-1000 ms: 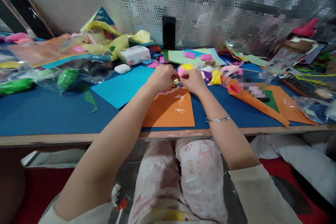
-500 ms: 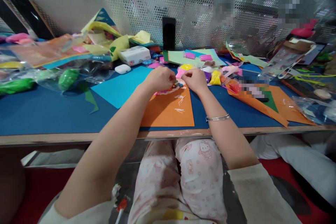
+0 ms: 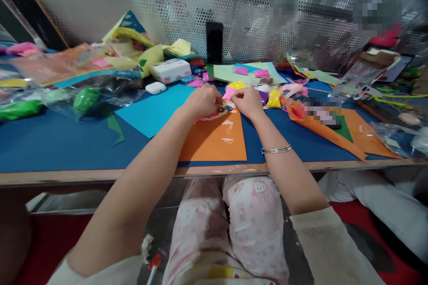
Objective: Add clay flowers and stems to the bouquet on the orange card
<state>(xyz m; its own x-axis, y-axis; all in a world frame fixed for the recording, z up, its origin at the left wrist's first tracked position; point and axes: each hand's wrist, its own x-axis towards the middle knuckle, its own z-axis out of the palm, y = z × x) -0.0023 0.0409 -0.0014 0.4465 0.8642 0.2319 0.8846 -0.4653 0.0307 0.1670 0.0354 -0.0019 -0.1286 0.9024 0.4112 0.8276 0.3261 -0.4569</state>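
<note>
My left hand (image 3: pixel 205 100) is closed over the far part of an orange sheet of paper (image 3: pixel 214 142), its fingertips bent down. What they pinch, if anything, is hidden. Close by on the right, my right hand (image 3: pixel 248 100) has thumb and forefinger pressed together; I cannot make out anything between them. Under and between the hands lies a small multicoloured clay piece (image 3: pixel 225 109) with pink, orange and blue bits, partly covered by the left hand. Thin white strips (image 3: pixel 228 140) lie on the orange sheet nearer me. Just beyond the fingers is a pink lump (image 3: pixel 229 93).
A blue sheet (image 3: pixel 150 111) lies left of the orange one. Yellow (image 3: pixel 274 98) and green (image 3: pixel 86 101) clay packs, a white earbud case (image 3: pixel 155 88) and a tissue pack (image 3: pixel 172 70) surround the work. A dark phone (image 3: pixel 214 43) stands behind; a clear bottle (image 3: pixel 364 73) stands right.
My left hand has turned slightly, so more of the coloured clay shows by its fingertips. The right hand stays nearly in place, still pinched.
</note>
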